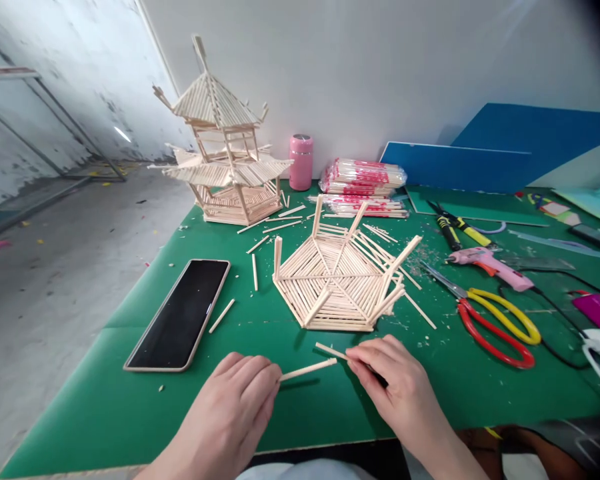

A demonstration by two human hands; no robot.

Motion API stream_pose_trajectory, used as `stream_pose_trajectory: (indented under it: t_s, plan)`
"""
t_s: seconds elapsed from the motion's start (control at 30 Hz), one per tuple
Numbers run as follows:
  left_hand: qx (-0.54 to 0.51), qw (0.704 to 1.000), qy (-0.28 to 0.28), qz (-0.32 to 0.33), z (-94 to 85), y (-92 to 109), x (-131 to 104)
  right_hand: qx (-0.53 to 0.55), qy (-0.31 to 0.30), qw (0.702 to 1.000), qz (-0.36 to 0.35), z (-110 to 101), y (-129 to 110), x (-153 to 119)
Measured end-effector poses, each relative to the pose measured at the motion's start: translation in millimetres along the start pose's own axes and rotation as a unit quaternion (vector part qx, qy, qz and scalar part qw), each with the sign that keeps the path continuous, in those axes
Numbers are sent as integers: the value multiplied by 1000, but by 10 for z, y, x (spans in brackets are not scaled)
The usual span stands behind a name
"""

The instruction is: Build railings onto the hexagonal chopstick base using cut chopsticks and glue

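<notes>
My left hand point(240, 400) is closed around a thin wooden stick point(307, 369) that points right, its tip over the green table. In a pinch, my right hand point(395, 373) has a shorter wooden stick point(330, 351) whose free end points left. The two sticks lie close to each other, and I cannot tell whether they touch. Just beyond the hands sits a hexagonal base point(333, 277) built of wooden sticks, with several short posts at its corners. A loose stick piece point(223, 316) rests left of the base, beside a phone point(180, 317).
A stick pagoda point(225, 153) stands at the back left, next to a pink bottle point(301, 162) and packs of sticks point(363, 183). To the right lie scissors point(495, 320), a pink glue gun point(495, 267) with its cable, and pliers point(457, 227). Blue boards point(460, 163) lean behind.
</notes>
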State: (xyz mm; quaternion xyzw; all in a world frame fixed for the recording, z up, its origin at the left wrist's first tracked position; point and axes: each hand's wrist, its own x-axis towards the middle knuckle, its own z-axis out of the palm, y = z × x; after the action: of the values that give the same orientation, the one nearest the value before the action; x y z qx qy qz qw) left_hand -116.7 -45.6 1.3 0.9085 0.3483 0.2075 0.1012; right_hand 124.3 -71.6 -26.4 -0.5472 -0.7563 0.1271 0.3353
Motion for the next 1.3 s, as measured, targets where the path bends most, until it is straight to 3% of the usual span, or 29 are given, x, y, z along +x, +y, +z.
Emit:
stream_pose_trajectory:
  t_s: [0.1, 0.27, 0.37, 0.47, 0.57, 0.67, 0.73, 0.8, 0.9, 1.0, 1.1, 1.2, 1.3]
  plan:
    - [-64, 997, 19, -24, 69, 74, 44, 24, 13, 1000, 11, -146, 38, -146]
    - [-150, 986, 18, -71, 147, 169, 151, -38, 167, 976, 133, -426, 270, -394]
    - [-207, 974, 14, -93, 197, 248, 228, -111, 173, 957, 203, -532, 495, -289]
    - [-286, 948, 15, -141, 257, 372, 301, -141, 132, 956, 220, -584, 712, -29]
    - [-392, 889, 2, -236, 296, 489, 365, -155, 121, 959, 205, -639, 844, 182]
    - [-512, 791, -41, -331, 308, 556, 418, -129, 177, 951, 216, -716, 831, 206]
    - [-574, 724, -71, -375, 315, 583, 445, -81, 198, 947, 240, -744, 724, 135]
    - [-618, 670, -97, -399, 332, 607, 467, 4, 178, 948, 264, -718, 542, 50]
    - [-661, 627, -123, -393, 366, 646, 494, 174, 102, 941, 274, -567, 209, -20]
    - [-668, 625, -143, -378, 381, 671, 514, 305, 39, 917, 254, -365, -31, -15]
    - [-644, 646, -140, -385, 359, 642, 525, 367, 64, 891, 259, -217, -94, -10]
    - [-623, 665, -66, -406, 325, 559, 521, 393, 108, 872, 271, -144, -56, -34]
    - [-619, 666, 22, -416, 318, 480, 510, 381, 92, 873, 292, -119, -37, -61]
